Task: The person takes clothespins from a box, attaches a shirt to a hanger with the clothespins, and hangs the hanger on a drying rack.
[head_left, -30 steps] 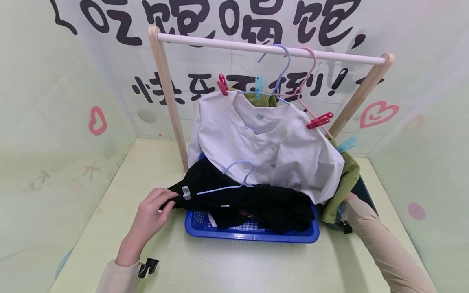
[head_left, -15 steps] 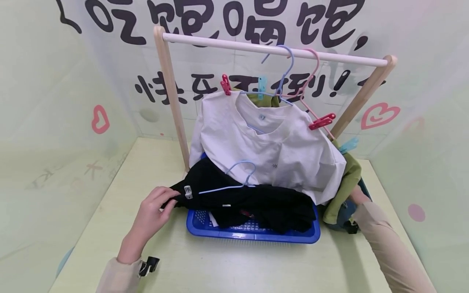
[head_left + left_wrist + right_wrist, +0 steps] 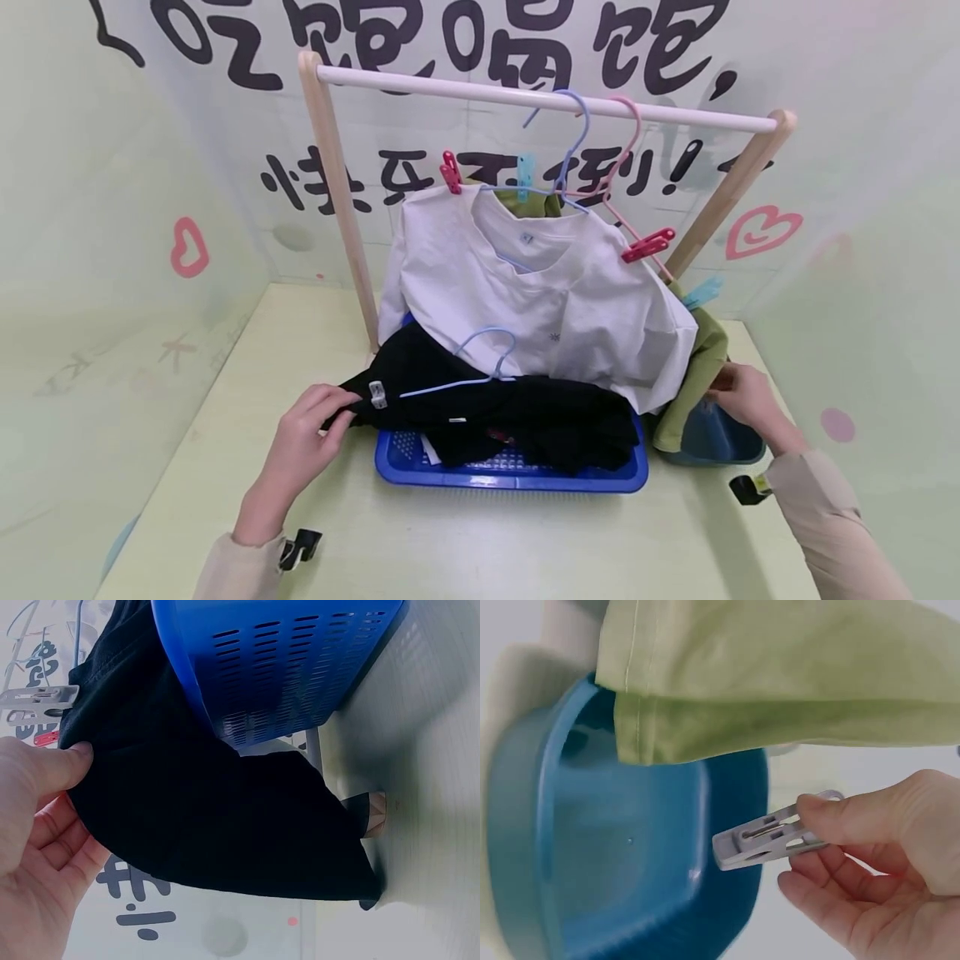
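Observation:
My left hand (image 3: pixel 303 433) pinches the left end of a black garment (image 3: pixel 187 787) between thumb and fingers. Beside the thumb, a grey clothespin (image 3: pixel 41 701) is clipped on that garment. A blue hanger (image 3: pixel 450 385) lies at the garment's upper edge, its hook standing up. My right hand (image 3: pixel 885 862) pinches a grey clothespin (image 3: pixel 761 834) over the dark teal basin (image 3: pixel 547 825). Close by that hand hangs the sleeve of a green garment (image 3: pixel 780 675). The black garment drapes over a blue basket (image 3: pixel 510 481).
From the rack's white rod (image 3: pixel 450 86), a white shirt (image 3: pixel 517 292) hangs on a blue hanger, held by red clothespins (image 3: pixel 648 245). Behind it hangs the green garment on a pink hanger (image 3: pixel 636 133) with light blue clothespins (image 3: pixel 703 293). Wooden posts (image 3: pixel 341 208) stand on the pale table (image 3: pixel 435 550).
My right hand, partly hidden low in the basin before, has risen out of it with a grey clothespin. The left hand still pinches the black garment in the same place.

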`<action>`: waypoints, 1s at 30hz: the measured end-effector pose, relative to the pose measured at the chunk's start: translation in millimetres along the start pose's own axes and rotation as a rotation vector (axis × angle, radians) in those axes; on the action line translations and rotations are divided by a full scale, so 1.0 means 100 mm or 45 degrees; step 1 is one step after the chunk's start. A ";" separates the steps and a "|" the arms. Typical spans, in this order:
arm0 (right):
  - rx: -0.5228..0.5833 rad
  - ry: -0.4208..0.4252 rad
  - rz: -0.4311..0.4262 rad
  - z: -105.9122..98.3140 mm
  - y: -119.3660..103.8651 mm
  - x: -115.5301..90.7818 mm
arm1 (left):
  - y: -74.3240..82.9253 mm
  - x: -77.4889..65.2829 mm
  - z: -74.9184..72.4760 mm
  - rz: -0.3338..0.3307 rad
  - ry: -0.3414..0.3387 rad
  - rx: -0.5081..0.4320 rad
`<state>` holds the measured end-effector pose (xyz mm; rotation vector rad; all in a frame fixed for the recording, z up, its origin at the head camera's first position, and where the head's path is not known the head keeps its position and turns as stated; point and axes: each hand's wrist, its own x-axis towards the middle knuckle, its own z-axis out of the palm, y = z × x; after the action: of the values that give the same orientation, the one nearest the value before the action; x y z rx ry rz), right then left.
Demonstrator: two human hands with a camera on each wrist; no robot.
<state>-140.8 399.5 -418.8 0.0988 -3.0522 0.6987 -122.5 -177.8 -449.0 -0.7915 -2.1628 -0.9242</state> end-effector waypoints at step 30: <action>0.849 0.330 -0.602 0.08 -1.50 -0.35 | 0.01 -0.03 0.01 -0.012 0.030 -0.029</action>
<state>-96.7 263.1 -362.0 0.6418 -2.2942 1.4818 -120.6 -177.5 -451.2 -0.7786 -2.1406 -0.9598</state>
